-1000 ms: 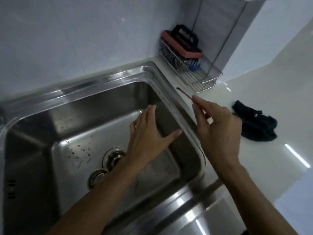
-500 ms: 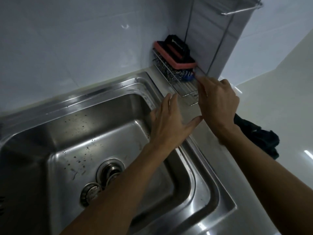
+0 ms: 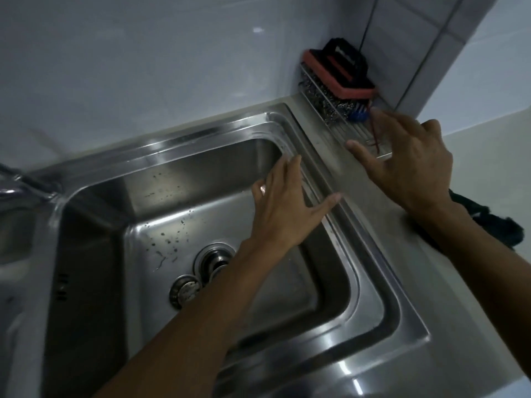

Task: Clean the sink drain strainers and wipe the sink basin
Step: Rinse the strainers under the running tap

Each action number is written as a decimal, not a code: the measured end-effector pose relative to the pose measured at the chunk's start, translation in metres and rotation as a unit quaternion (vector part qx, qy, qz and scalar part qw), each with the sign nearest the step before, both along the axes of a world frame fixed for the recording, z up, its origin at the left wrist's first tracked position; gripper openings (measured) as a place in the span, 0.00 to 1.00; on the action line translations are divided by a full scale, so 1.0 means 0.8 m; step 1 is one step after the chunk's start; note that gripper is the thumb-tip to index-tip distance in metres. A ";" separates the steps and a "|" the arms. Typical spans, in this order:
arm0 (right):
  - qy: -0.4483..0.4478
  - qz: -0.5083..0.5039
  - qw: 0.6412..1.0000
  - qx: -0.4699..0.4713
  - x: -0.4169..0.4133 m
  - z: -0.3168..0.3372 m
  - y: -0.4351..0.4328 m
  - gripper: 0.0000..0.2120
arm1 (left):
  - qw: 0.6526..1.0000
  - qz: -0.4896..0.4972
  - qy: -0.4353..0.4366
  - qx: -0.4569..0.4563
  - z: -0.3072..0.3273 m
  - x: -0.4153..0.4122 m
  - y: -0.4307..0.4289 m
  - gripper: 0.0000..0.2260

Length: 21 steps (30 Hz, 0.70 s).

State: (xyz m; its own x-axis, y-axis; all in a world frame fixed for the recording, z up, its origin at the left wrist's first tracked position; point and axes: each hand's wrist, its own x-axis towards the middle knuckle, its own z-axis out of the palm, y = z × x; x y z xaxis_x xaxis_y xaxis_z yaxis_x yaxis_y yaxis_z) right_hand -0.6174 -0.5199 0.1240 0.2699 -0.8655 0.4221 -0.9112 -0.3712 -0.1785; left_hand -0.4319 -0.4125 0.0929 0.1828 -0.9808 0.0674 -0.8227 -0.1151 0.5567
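Note:
The steel sink basin (image 3: 373, 285) has dark specks on its floor near the open drain (image 3: 214, 258). A round strainer (image 3: 185, 291) lies just left of the drain, partly behind my left forearm. My left hand (image 3: 284, 208) hovers flat with fingers straight over the basin's right wall, holding nothing. My right hand (image 3: 408, 162) is spread over the wire rack (image 3: 353, 130) on the counter. A thin red stick (image 3: 375, 136) lies in the rack just past its fingertips.
A red-and-black scrub brush (image 3: 339, 73) sits in the rack on steel wool (image 3: 324, 101), with a blue item (image 3: 357, 114) beside it. A dark cloth (image 3: 488, 225) lies on the counter behind my right wrist. The tap (image 3: 17, 185) is at far left. Tiled walls close the corner.
My right hand carried the thin red stick from the sink's edge to the wire rack and opened; the stick now lies in the rack. My left hand drifted right, staying flat.

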 end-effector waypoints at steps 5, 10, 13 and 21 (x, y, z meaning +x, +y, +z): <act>-0.063 0.026 0.998 -0.001 0.054 0.028 0.052 0.33 | 0.998 0.052 -0.022 -0.005 0.006 0.069 0.061 0.45; -0.170 0.111 0.979 0.033 0.164 0.050 0.128 0.25 | 0.990 0.136 -0.038 0.000 0.029 0.183 0.156 0.42; -0.322 0.176 0.919 0.145 0.257 0.052 0.187 0.20 | 0.979 0.193 -0.062 -0.038 0.053 0.261 0.221 0.41; -0.657 0.157 0.410 0.613 0.518 0.036 0.294 0.07 | 0.950 0.226 -0.208 -0.048 0.096 0.437 0.301 0.41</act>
